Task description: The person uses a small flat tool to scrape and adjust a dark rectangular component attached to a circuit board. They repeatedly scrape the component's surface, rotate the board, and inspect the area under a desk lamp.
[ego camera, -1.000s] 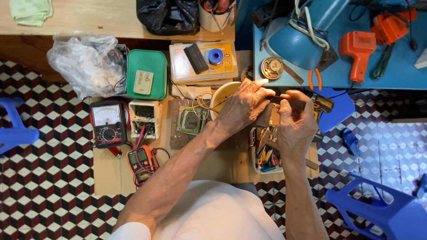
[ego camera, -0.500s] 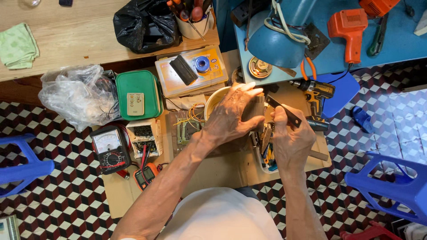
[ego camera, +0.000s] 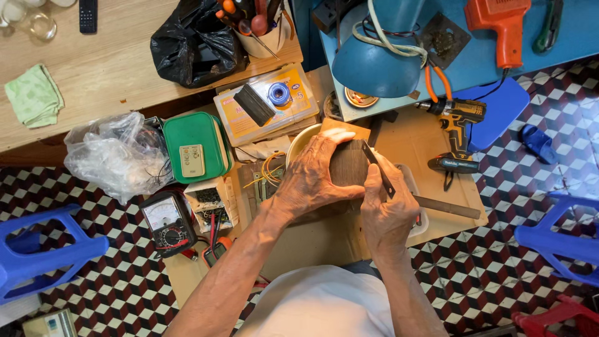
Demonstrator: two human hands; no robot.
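The block (ego camera: 347,166) under the left hand (ego camera: 312,178) looks like dark, matt wood with fine grain. The blade (ego camera: 378,170) in the right hand (ego camera: 387,212) is dull grey metal. The board (ego camera: 312,240) beneath is plain brown cardboard. The bag (ego camera: 115,156) is thin, crinkled clear plastic, the box (ego camera: 196,146) glossy green plastic, the cloth (ego camera: 34,97) soft pale-green fabric, the lamp (ego camera: 374,62) smooth blue enamel.

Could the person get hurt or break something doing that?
Maybe. The right hand holds a thin dark blade right beside the left hand, which grips the dark brown piece. If the blade slips, it could nick those fingers. The bench is crowded too: the cordless drill and the round file lie close by, so an elbow bump might knock them down.
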